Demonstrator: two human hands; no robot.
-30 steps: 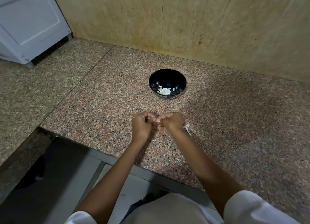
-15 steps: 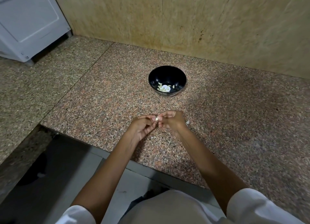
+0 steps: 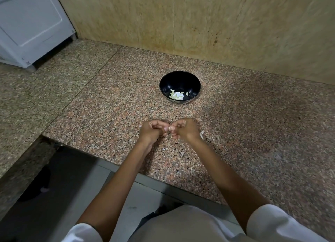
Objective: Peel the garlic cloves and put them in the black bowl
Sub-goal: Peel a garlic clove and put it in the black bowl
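Left hand (image 3: 153, 131), right hand (image 3: 184, 129) pinch garlic clove (image 3: 171, 128) between fingertips | black bowl (image 3: 181, 79) beyond, apart

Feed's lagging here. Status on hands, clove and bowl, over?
Left hand and right hand both pinch one garlic clove, mostly hidden. Black bowl beyond holds peeled cloves. Nothing between; skin scraps by right wrist.

A speckled pinkish granite countertop (image 3: 253, 133) is joined along a seam to a greyer slab (image 3: 54, 89) on the left. A black bowl (image 3: 179, 78) is set towards the wall. Garlic skin scraps (image 3: 201, 134) are scattered nearer the front edge.
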